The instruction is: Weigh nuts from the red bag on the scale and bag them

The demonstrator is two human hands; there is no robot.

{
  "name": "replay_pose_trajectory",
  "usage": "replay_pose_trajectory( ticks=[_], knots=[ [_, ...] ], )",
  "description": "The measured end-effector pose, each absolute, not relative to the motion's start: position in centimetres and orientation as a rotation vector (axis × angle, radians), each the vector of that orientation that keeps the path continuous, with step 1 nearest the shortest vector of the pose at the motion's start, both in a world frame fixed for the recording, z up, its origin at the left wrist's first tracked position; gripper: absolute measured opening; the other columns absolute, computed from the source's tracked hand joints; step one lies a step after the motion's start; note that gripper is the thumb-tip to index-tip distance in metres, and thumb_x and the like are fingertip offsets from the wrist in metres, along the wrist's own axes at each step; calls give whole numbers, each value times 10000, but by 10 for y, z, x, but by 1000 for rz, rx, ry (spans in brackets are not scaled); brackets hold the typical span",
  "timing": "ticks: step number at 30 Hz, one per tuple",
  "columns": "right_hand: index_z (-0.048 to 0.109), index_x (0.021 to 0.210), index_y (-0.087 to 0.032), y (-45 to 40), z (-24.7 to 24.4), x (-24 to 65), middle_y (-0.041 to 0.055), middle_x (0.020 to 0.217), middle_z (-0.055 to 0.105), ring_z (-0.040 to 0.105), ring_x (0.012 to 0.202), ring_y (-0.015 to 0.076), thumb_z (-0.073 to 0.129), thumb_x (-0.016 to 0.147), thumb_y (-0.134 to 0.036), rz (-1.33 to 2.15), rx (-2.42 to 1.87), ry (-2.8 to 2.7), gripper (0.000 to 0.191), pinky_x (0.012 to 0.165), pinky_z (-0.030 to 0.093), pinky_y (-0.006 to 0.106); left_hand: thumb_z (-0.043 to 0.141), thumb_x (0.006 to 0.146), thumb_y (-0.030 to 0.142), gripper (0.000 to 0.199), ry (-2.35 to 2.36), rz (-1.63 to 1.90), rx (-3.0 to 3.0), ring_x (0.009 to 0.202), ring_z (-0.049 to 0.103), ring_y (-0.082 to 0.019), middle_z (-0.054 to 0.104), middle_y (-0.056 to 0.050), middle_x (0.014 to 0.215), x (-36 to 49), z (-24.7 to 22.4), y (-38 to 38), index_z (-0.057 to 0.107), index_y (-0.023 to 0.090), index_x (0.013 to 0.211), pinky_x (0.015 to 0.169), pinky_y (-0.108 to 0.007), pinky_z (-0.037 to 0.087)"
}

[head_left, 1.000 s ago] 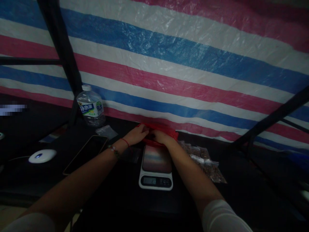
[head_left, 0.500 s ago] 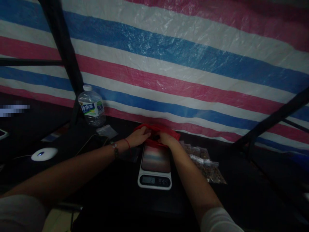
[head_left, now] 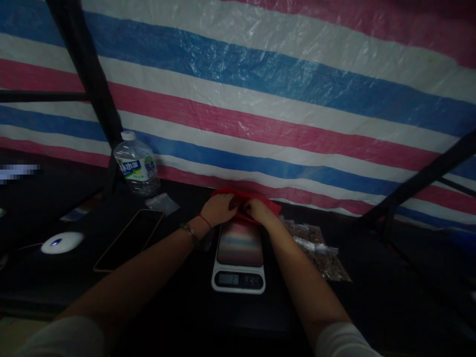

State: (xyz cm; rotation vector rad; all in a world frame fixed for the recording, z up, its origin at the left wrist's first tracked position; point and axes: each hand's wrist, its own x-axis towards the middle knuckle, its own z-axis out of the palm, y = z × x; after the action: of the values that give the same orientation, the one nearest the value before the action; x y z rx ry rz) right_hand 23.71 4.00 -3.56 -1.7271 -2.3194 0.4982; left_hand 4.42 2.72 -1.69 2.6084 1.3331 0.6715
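A red plastic bag (head_left: 270, 206) lies behind the kitchen scale, against the striped sheet. My left hand (head_left: 220, 208) is closed at the bag's left side, its fingertips near the dark opening. From the right, my right hand (head_left: 257, 210) grips the bag's edge with bent fingers. What is inside the bag is too dark to make out. Below the hands, the digital kitchen scale (head_left: 240, 245) shows a lit display and a bare, shiny plate. To the right of my right forearm lie several small clear zip bags (head_left: 329, 263) filled with brownish bits.
A clear plastic bottle (head_left: 137, 166) stands at the back left, with a small clear zip bag (head_left: 162, 203) in front of it. Nearer are a phone (head_left: 130, 240) and a white computer mouse (head_left: 62, 242). Dark metal bars (head_left: 87, 74) stand before the striped sheet (head_left: 238, 109).
My left hand has moved slightly right and inward over the red bag. The view has shifted a little, and more of the phone shows beside my left forearm.
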Motion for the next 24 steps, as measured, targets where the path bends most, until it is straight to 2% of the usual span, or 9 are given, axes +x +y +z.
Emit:
replay_pose_trajectory(
  ticks=[3,7,12,16,20,24],
  knots=[
    [745,890,-149,38,-33,236,85,926,744,670,794,179,570,779,-57,449,-1740,-2205,227,719,472,239,549,834,362,354,1322,718,2575,987,638,-286,686,-119,1046,39,-25,27,601,183,1135,913,-385,459],
    [741,878,-159,35,-30,232,63,902,744,668,803,175,575,802,-82,492,-1646,-2044,199,744,477,243,537,842,361,429,1327,756,2499,973,653,-267,679,-102,1092,31,-35,28,540,203,1241,852,-353,487],
    [735,874,-162,31,-25,218,51,888,733,657,834,182,590,823,-151,494,-1433,-1866,154,783,489,271,549,836,409,382,1338,692,2491,961,659,-276,690,-98,1072,30,-46,31,589,208,1159,815,-353,495],
    [724,871,-165,25,-20,207,49,893,713,638,836,167,615,805,-113,426,-1291,-1930,138,800,479,279,557,834,469,427,1366,716,2439,922,669,-264,701,-83,1039,35,-47,28,573,224,1182,772,-338,498],
    [709,839,-174,20,-17,200,53,909,688,604,912,183,638,799,-97,264,-1283,-2012,111,859,457,311,557,833,496,427,1393,722,2401,893,676,-257,707,-83,998,38,-46,24,584,217,1155,748,-329,498],
    [700,856,-173,20,-17,200,52,897,688,612,864,174,610,845,-140,289,-1295,-2069,96,824,462,296,534,847,497,406,1401,760,2402,912,678,-266,705,-83,1015,37,-47,25,585,214,1133,762,-338,502]
  ],
)
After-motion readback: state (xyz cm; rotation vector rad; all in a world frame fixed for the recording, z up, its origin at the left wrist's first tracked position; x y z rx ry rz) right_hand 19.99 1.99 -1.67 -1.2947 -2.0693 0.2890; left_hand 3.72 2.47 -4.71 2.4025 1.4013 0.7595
